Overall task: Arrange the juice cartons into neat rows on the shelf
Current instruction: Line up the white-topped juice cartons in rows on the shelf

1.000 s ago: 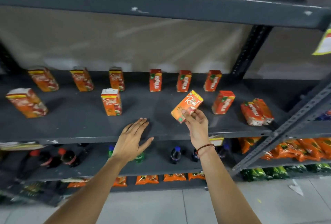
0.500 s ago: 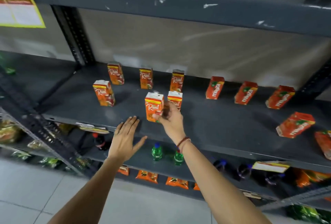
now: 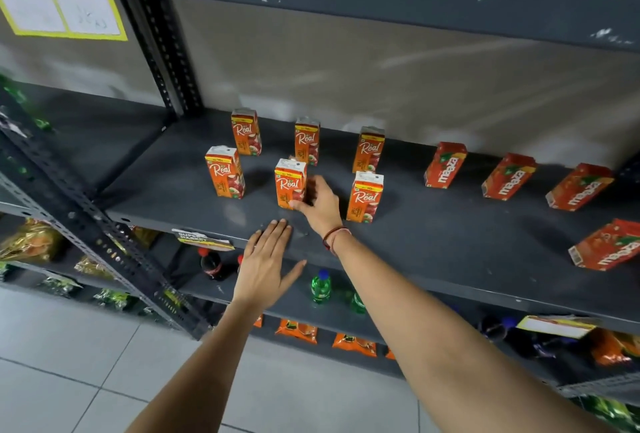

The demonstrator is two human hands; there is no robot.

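Orange "Real" cartons, six upright in two rows on dark grey metal shelf point(image 3: 433, 245); red "maaza" cartons point(image 3: 445, 165) lean further right.
Right hand point(image 3: 320, 202) curls fingers and thumb round middle front Real carton point(image 3: 290, 184), gripping its side. Half a second ago two front cartons stood touching; now right front carton point(image 3: 364, 196) stands apart, evenly spaced. Left hand point(image 3: 265, 264) stays flat, fingers spread, holding nothing, on shelf's front edge. Boxy cardboard, white tops. Yellow-bordered sign point(image 3: 62, 0) unreadable.

Right hand point(image 3: 320, 206) shifted to the middle carton point(image 3: 290, 184).
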